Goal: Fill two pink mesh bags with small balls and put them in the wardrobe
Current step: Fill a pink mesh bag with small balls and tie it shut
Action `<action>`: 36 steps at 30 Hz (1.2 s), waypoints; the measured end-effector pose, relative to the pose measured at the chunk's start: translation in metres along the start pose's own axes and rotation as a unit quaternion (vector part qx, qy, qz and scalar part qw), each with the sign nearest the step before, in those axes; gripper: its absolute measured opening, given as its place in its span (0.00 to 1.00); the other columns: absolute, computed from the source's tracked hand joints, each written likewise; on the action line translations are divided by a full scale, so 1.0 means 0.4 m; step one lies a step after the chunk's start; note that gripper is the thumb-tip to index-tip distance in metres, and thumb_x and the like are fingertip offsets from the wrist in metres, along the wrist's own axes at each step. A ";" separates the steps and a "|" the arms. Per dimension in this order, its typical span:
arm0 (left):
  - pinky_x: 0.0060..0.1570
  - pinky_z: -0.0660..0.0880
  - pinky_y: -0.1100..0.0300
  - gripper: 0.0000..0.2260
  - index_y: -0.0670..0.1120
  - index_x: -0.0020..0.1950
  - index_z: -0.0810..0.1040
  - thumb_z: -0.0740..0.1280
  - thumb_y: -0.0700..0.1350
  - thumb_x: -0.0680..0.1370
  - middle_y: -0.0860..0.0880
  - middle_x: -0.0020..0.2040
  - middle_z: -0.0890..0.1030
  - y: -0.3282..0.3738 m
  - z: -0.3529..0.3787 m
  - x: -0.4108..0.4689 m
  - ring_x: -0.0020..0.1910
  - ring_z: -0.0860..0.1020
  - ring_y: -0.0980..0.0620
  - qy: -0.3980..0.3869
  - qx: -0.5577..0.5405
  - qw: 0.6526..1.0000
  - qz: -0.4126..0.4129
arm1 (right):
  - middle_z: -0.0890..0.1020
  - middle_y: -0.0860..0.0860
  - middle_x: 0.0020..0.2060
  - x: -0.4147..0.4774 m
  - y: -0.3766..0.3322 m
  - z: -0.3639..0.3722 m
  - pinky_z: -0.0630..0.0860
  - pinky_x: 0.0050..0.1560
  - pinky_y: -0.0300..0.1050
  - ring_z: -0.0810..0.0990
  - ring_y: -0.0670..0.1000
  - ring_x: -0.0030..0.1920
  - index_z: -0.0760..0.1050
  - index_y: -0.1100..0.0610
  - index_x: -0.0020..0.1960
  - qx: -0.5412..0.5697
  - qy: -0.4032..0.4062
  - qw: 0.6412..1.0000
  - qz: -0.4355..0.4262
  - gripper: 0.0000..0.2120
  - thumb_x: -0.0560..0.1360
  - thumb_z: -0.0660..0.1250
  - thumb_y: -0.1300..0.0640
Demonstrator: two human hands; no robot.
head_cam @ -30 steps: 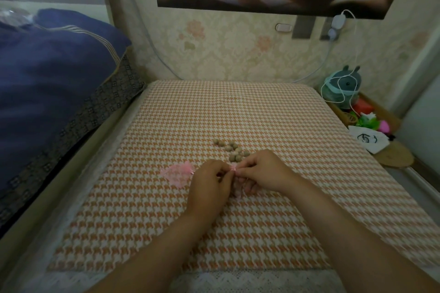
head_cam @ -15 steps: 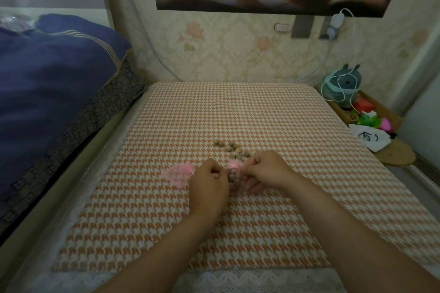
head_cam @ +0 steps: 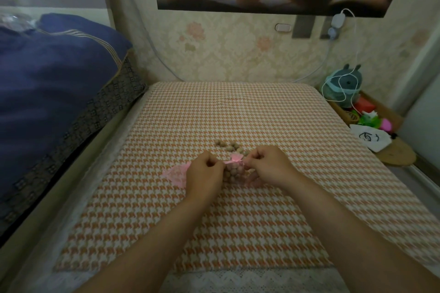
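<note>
A pink mesh bag point(head_cam: 234, 170) holding several small brown balls sits between my hands on the houndstooth cloth point(head_cam: 238, 114). My left hand point(head_cam: 206, 173) and my right hand point(head_cam: 267, 165) each pinch a pink drawstring at the bag's gathered neck, pulling sideways. A second pink mesh bag point(head_cam: 175, 172) lies flat to the left, partly hidden by my left hand. Several loose brown balls point(head_cam: 228, 146) lie just behind the filled bag.
A dark blue quilt point(head_cam: 52, 93) is piled on the bed at the left. At the right, a low shelf holds a plush toy point(head_cam: 345, 83), a white cable, bright small items and a white cloth point(head_cam: 370, 138). Wallpapered wall stands behind.
My hands have drawn apart at the bag's neck, and the bag's top has gathered into a pink ruffle. The ball-filled bag now shows between my hands.
</note>
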State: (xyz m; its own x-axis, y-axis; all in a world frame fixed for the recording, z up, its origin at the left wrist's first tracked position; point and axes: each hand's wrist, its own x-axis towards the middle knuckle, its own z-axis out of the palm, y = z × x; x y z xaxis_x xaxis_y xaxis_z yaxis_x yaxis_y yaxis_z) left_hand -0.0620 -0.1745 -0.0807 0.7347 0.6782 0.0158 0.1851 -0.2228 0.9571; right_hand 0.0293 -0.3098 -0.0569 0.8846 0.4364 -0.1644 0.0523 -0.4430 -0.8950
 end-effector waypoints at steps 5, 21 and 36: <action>0.43 0.80 0.39 0.05 0.50 0.32 0.73 0.64 0.50 0.66 0.47 0.32 0.79 -0.025 0.002 0.022 0.41 0.82 0.42 -0.018 -0.026 0.999 -0.022 | 0.86 0.58 0.45 0.006 0.019 0.001 0.85 0.39 0.56 0.87 0.58 0.35 0.80 0.62 0.46 -0.003 -0.007 1.000 0.029 0.06 0.80 0.67 0.61; 0.40 0.74 0.57 0.03 0.46 0.44 0.76 0.68 0.44 0.76 0.48 0.41 0.81 0.009 -0.018 0.024 0.42 0.79 0.49 -0.101 0.131 0.985 0.045 | 0.85 0.52 0.37 -0.004 0.019 0.004 0.79 0.27 0.44 0.84 0.51 0.34 0.80 0.54 0.51 -0.033 -0.073 0.997 0.002 0.07 0.78 0.70 0.51; 0.40 0.82 0.54 0.12 0.54 0.49 0.80 0.73 0.37 0.74 0.48 0.46 0.84 0.000 -0.215 0.026 0.45 0.84 0.47 -0.111 0.001 0.991 0.081 | 0.83 0.53 0.41 -0.045 -0.090 0.161 0.81 0.37 0.48 0.79 0.48 0.35 0.76 0.57 0.64 0.120 -0.136 0.983 -0.038 0.15 0.78 0.71 0.58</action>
State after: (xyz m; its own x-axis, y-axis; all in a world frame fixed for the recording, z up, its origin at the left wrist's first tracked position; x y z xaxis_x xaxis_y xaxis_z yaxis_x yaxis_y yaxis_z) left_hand -0.1106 -0.1073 -0.0557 0.8804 0.4626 0.1044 0.0544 -0.3172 0.9468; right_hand -0.0185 -0.2512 -0.0483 0.7234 0.6696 -0.1682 -0.0257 -0.2173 -0.9758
